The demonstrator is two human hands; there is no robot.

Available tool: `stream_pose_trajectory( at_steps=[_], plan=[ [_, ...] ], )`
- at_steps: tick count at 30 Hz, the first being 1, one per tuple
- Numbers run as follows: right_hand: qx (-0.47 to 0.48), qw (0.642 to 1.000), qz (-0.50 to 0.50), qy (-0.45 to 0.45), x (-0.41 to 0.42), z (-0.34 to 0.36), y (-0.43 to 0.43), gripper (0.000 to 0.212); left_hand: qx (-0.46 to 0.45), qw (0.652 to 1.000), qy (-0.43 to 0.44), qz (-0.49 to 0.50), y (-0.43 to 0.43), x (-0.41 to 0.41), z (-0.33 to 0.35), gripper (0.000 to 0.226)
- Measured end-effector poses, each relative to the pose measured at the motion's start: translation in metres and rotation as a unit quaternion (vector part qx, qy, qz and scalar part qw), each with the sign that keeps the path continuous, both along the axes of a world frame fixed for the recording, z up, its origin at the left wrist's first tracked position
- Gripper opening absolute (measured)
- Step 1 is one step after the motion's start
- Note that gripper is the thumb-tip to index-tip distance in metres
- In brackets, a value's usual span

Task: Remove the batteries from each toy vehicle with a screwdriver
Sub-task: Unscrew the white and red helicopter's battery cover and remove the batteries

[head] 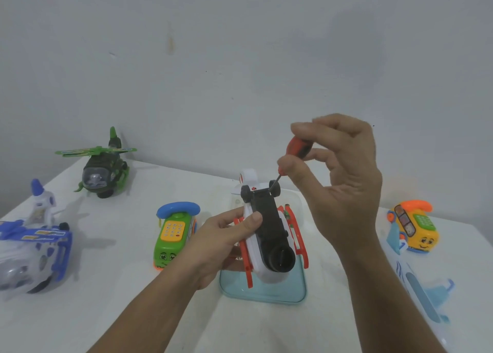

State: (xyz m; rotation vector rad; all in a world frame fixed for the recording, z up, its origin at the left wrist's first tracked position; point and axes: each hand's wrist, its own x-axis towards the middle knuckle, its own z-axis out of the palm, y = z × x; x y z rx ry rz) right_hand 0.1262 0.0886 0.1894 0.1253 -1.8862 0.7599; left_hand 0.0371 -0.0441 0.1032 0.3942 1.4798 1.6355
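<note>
Unscrewing step: your left hand (226,236) grips upturned helicopter (267,219); right hand (344,190) pinches screwdriver (298,146), tip below fingertips (287,167). Next: seat tip.

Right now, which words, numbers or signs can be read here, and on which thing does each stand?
No text can be read as it stands.
Green toy phone, keypad: marks too small.
Yellow toy phone, buttons: too blurred.
Blue helicopter and green helicopter, rotor stickers: blurred.
White helicopter, tail: red mark, unreadable.
</note>
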Motion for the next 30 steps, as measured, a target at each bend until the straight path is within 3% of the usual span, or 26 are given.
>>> stream_pose_trajectory(
  at_steps=[17, 23, 30],
  plan=[
    [-0.149, 0.98, 0.127, -0.04, 0.0, 0.0062, -0.0007, 0.053, -0.011, 1.0, -0.008, 0.008, 0.0003, -0.0037, 0.001, 0.063],
    [-0.118, 0.986, 0.11, -0.028, -0.0023, 0.0048, 0.0007, 0.043, -0.009, 1.0, -0.012, 0.002, 0.0007, -0.0011, 0.0016, 0.057],
    [-0.08, 0.99, 0.105, -0.042, -0.0035, 0.006, -0.0018, 0.049, -0.011, 1.0, -0.009, 0.001, 0.0008, -0.0024, 0.0023, 0.057]
  ],
)
